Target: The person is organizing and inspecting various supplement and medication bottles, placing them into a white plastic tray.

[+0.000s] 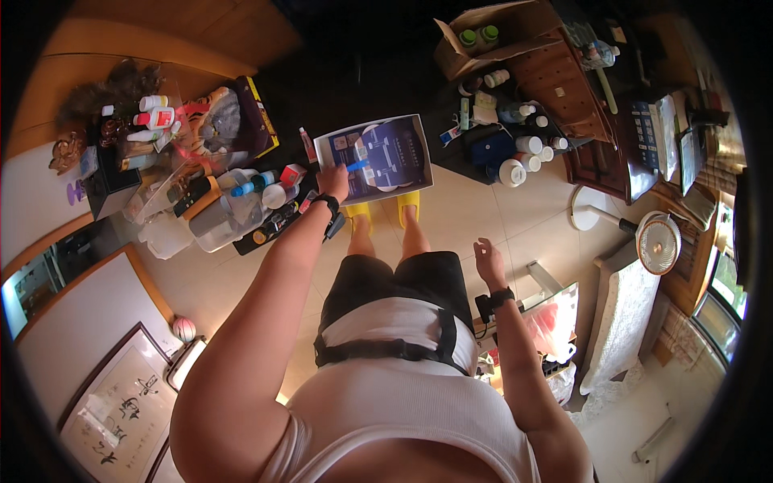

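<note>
A shallow white box (391,193) sat above the yellow slippers (408,198); at its left side the left hand (333,183) bent its fingers by a small blue object (357,166), gripped or not I couldn't tell. The right hand (489,262) hung empty, loosely curled.

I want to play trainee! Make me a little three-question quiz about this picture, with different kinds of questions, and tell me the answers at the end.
1. Which of the person's hands is at the edge of the white box: left or right?
2. True or false: the slippers are yellow.
3. Fill in the missing colour: the two lids showing in the cardboard box are ____.

Key:
1. The left hand.
2. True.
3. Green.
</note>
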`<state>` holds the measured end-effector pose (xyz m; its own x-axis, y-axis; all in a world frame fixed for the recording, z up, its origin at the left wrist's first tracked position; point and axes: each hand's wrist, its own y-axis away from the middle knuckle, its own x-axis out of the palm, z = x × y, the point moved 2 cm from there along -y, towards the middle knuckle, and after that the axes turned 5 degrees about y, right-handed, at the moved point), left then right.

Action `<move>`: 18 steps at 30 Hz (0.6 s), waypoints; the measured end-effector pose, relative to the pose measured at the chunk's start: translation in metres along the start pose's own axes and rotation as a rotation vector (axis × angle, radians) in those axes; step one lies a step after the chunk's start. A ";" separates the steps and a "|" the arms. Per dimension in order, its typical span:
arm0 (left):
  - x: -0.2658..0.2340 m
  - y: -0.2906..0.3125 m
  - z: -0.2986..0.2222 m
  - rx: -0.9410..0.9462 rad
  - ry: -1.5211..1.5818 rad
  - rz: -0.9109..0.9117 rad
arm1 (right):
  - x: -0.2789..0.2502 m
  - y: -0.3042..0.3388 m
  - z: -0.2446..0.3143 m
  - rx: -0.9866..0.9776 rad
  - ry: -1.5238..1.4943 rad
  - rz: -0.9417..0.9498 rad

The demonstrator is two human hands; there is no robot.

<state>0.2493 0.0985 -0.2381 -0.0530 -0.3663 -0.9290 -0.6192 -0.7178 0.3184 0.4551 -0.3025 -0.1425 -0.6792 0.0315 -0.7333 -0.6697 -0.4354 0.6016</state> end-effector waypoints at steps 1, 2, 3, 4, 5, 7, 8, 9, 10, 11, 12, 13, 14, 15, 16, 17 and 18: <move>0.004 -0.004 -0.001 -0.087 0.004 -0.052 | 0.000 0.002 0.001 -0.022 -0.010 -0.007; 0.007 -0.004 -0.001 -0.098 0.006 -0.052 | 0.000 0.003 0.003 -0.047 -0.019 -0.013; 0.006 -0.004 -0.006 -0.061 -0.044 -0.172 | 0.002 0.002 0.003 -0.046 -0.011 -0.009; 0.000 -0.003 -0.016 -0.013 -0.093 -0.289 | 0.002 0.004 0.002 -0.044 -0.037 -0.001; -0.003 -0.001 -0.025 0.033 -0.036 -0.283 | 0.002 0.005 0.002 -0.044 -0.062 0.007; 0.001 0.008 -0.020 0.068 -0.057 -0.163 | -0.003 0.001 0.023 -0.076 -0.075 0.030; 0.004 0.013 -0.017 0.110 -0.075 -0.042 | -0.006 -0.003 0.036 -0.101 -0.091 0.047; 0.004 0.023 -0.019 0.153 -0.126 -0.059 | -0.004 -0.007 0.041 -0.137 -0.102 0.028; 0.000 0.031 -0.023 0.154 -0.125 -0.061 | 0.000 -0.016 0.042 -0.137 -0.101 0.026; -0.004 0.039 -0.026 0.122 -0.039 -0.080 | 0.006 -0.026 0.047 -0.168 -0.175 0.077; -0.010 0.047 -0.028 0.089 0.044 -0.100 | 0.013 -0.037 0.050 -0.201 -0.250 0.130; -0.019 0.053 -0.030 0.112 0.137 -0.066 | 0.017 -0.046 0.056 -0.242 -0.233 0.097; -0.028 0.065 -0.032 0.144 0.206 -0.100 | 0.020 -0.056 0.062 -0.245 -0.235 0.096; -0.032 0.075 -0.024 0.151 0.263 -0.081 | 0.024 -0.067 0.075 -0.234 -0.226 0.095; -0.034 0.085 -0.017 0.162 0.326 -0.061 | 0.028 -0.078 0.084 -0.218 -0.213 0.091; -0.037 0.100 -0.009 0.154 0.405 -0.057 | 0.032 -0.089 0.094 -0.232 -0.215 0.097; -0.042 0.115 -0.003 0.149 0.484 -0.051 | 0.039 -0.101 0.101 -0.265 -0.131 0.037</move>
<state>0.1825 0.0299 -0.1617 0.3280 -0.5905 -0.7374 -0.7182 -0.6629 0.2114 0.4661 -0.1668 -0.2001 -0.7458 0.1195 -0.6553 -0.5538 -0.6579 0.5103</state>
